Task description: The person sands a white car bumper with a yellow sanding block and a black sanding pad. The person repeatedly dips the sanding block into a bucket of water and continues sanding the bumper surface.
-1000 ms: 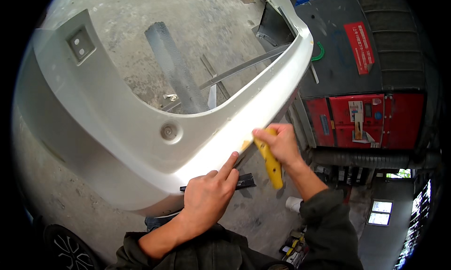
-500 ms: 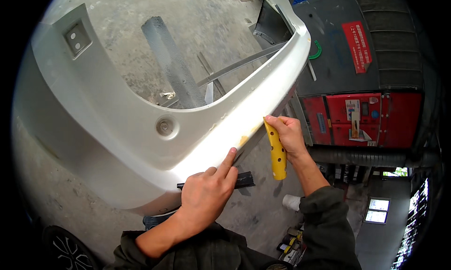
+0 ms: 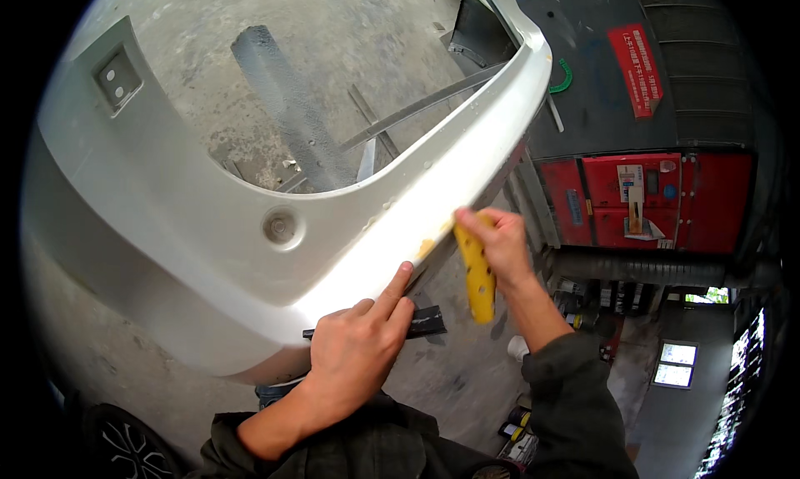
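Note:
A white car bumper [image 3: 208, 220] curves across the view in front of me. My left hand [image 3: 354, 346] is curled around a black flat strip [image 3: 429, 322], whose ends stick out on both sides. Its index finger points along the bumper's edge, its tip at the surface just below a yellowish filler patch [image 3: 426, 248]. My right hand [image 3: 502, 241] pinches the top of a yellow strip of sandpaper [image 3: 475, 279] with holes in it. Thumb and fingertips are at the bumper's edge beyond the patch, and the sandpaper hangs down below them.
A grey textured beam [image 3: 287, 104] and thin metal strips lie on the concrete floor [image 3: 175, 54] behind the bumper. At the right stands a red and black cabinet [image 3: 717, 195] with a ribbed hose below it. A car wheel [image 3: 129, 446] shows at the lower left.
My right hand has moved slightly left along the bumper's edge, and the sandpaper has swung with it. The whole view has shifted a little; my left hand keeps its pose.

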A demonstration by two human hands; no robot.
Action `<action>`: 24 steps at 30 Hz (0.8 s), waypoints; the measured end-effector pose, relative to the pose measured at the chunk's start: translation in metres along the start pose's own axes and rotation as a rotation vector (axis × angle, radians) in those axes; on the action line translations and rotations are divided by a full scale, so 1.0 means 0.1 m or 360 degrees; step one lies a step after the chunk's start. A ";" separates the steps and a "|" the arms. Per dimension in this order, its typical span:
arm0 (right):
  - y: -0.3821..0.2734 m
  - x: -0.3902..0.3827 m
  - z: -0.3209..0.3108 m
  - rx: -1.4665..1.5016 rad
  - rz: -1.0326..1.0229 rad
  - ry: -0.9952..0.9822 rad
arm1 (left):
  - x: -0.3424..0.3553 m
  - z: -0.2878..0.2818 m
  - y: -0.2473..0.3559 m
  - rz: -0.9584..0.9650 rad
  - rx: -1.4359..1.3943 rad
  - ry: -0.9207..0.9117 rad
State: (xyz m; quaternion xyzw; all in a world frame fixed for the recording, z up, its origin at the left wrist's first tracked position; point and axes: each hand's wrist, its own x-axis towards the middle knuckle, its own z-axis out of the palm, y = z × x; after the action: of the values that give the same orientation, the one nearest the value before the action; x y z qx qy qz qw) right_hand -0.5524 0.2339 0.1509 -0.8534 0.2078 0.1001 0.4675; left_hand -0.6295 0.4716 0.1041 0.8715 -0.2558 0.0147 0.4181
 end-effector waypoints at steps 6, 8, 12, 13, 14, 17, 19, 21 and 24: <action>-0.03 -0.06 0.08 -0.0184 0.0006 -0.0068 | 0.00 0.00 0.02 -0.0060 -0.0042 0.0023; -0.14 0.02 0.10 -0.0026 0.0026 0.0064 | 0.00 0.01 -0.01 -0.0018 -0.0030 0.0033; -0.10 -0.09 0.17 -0.0162 -0.0059 0.0014 | 0.02 -0.02 0.00 -0.0016 -0.0062 -0.0025; -0.10 -0.09 0.19 -0.0149 -0.0045 0.0053 | 0.02 -0.02 -0.02 -0.0016 -0.0057 -0.0016; -0.12 -0.08 0.20 -0.0139 -0.0031 0.0093 | 0.02 -0.02 -0.02 -0.0016 -0.0054 -0.0005; -0.08 -0.16 0.28 -0.0125 -0.0030 0.0079 | 0.01 -0.02 -0.02 -0.0007 -0.0066 -0.0017; -0.22 -0.03 0.18 -0.0095 0.0056 0.0034 | 0.03 -0.02 -0.02 0.0000 -0.0066 -0.0005; -0.23 0.02 0.19 -0.0067 0.0030 0.0075 | 0.02 0.00 -0.04 0.0006 -0.0054 0.0030; -0.10 -0.23 0.29 -0.0353 0.0004 -0.0096 | 0.01 0.01 -0.02 0.0013 -0.0009 -0.0028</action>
State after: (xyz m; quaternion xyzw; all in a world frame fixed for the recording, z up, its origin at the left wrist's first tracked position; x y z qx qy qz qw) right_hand -0.5682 0.2685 0.1511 -0.8962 0.1823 0.1487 0.3761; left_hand -0.6282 0.4719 0.1023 0.8694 -0.2632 0.0080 0.4182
